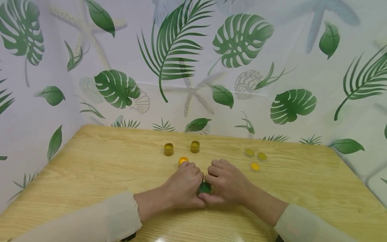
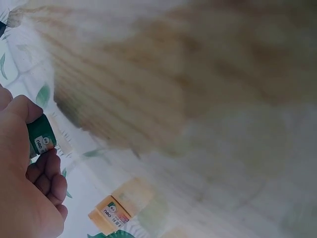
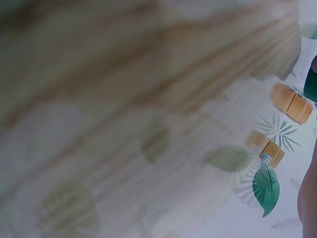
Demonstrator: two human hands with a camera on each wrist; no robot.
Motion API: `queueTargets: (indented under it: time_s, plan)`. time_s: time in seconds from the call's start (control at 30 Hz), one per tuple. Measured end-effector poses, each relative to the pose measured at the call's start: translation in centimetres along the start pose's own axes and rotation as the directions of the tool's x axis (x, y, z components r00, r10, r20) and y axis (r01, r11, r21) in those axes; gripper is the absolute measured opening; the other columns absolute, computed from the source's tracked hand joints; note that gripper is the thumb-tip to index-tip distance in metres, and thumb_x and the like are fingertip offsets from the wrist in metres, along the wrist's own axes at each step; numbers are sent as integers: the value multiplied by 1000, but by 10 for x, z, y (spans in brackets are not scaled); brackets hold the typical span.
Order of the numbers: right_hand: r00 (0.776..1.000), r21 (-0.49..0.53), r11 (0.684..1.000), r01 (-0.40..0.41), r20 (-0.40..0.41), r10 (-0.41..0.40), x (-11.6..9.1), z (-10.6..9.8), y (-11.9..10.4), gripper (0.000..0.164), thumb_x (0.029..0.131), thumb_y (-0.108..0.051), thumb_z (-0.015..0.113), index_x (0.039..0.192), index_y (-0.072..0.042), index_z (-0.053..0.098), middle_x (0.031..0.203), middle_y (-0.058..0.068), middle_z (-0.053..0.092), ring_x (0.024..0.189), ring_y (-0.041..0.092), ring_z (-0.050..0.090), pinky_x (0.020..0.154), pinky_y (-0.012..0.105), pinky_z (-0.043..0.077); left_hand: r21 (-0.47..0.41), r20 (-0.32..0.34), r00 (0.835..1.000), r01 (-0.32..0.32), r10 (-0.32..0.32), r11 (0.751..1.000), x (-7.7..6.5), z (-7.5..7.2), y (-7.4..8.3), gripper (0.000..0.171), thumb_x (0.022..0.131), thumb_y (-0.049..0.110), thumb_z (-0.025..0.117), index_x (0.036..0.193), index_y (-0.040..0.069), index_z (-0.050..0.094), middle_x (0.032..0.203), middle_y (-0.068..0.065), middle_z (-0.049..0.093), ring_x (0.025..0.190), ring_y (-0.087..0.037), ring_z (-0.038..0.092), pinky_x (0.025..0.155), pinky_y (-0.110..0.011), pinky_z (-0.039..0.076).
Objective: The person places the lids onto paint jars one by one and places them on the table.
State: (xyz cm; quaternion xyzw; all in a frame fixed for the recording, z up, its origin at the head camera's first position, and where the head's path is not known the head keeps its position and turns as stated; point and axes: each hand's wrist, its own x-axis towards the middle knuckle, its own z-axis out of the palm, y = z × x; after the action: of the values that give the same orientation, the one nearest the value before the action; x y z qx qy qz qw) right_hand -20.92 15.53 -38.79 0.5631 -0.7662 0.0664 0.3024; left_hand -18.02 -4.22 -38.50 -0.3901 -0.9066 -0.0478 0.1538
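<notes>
Both hands hold a small dark green paint jar (image 1: pixel 204 188) between them, close above the table's near middle. My left hand (image 1: pixel 185 186) grips it from the left; in the left wrist view the thumb and curled fingers pinch the green jar (image 2: pixel 42 135), which shows a white label. From the right, my right hand (image 1: pixel 228 184) grips the same jar, its thumb meeting the left thumb at the near side. Its lid is hidden by the fingers. Just beyond the left knuckles stands an orange-yellow jar (image 1: pixel 182 160), partly covered by that hand.
Two open-topped, darker yellow jars (image 1: pixel 168 149) stand farther back on the wooden table (image 1: pixel 121 161). To the right lie three round lids, two olive-yellow ones (image 1: pixel 249 153) and a bright yellow one (image 1: pixel 255 167). A leaf-patterned cloth (image 1: pixel 193 74) hangs behind the table.
</notes>
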Motion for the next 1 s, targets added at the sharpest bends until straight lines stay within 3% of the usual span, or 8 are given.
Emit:
queueTargets:
  time_s: [0.23,0.53,0.77,1.0]
  plan:
    - [993,-29,999,-19,114,22,-1,-3,0,39,90,-52,51,85,-15,59,80,-5,53,76,14,45,69,28,36,-16,7,1000,27,-27,1000,0,-2,-3,38,74,52,71,78,16,60,74,8,53,71,-11,41,76,-28,35]
    - [997,-8,1000,-20,80,20,0,-3,1,34,86,-46,58,93,-13,63,85,-5,55,80,14,48,71,28,39,-50,0,1000,28,-28,998,0,-2,-6,33,71,46,71,77,17,58,74,9,52,71,-10,40,78,-29,36]
    - [999,-12,999,-40,34,41,-1,-2,-2,33,89,-47,52,84,-15,60,79,-5,53,76,14,46,68,27,37,-51,-89,996,-17,12,999,-2,2,-6,33,71,47,73,74,18,57,72,9,52,69,-10,40,78,-29,36]
    - [998,-6,998,-55,5,55,-1,0,-3,35,92,-48,50,77,-16,57,74,-6,49,71,13,43,67,27,35,-90,-93,995,-48,40,995,-2,1,-9,34,72,49,73,74,19,56,71,11,49,69,-7,38,76,-27,36]
